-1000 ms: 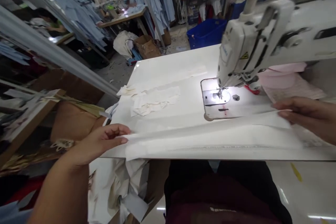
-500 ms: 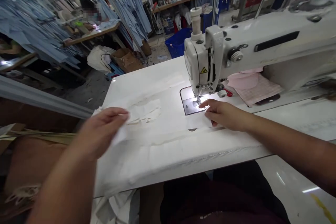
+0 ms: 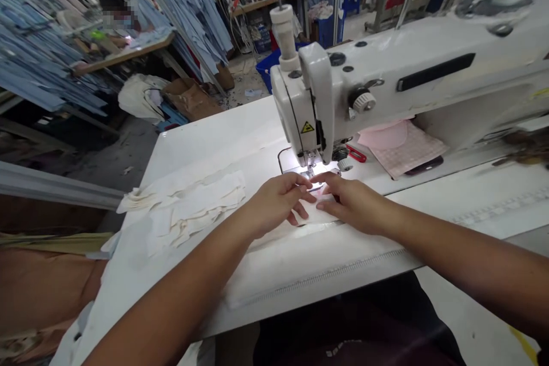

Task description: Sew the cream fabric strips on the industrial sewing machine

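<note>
A small white fabric piece [image 3: 315, 215] lies on the table just in front of the presser foot [image 3: 311, 169] of a white sewing machine [image 3: 303, 103]. My left hand [image 3: 283, 200] grips its left side, thumb and forefinger close to the foot, the other fingers fanned over it. From the right, my right hand [image 3: 349, 200] holds the same piece, forefinger reaching toward the needle and thumb lower down. Fingers partly cover the fabric's edges and the needle plate. A little pink shows on the piece between the hands.
Layered white fabric pieces [image 3: 201, 206] lie on the table's left part. Pink fabric [image 3: 405, 146] and a small red tool [image 3: 355, 153] are under the machine arm. A measuring tape strip [image 3: 326, 277] runs along the front edge. Co-workers sit behind, among hanging blue garments [image 3: 189, 6].
My left hand has moved right, from beside the layered pieces to the presser foot, bringing a white piece. My right hand stays near the needle. The view has shifted slightly.
</note>
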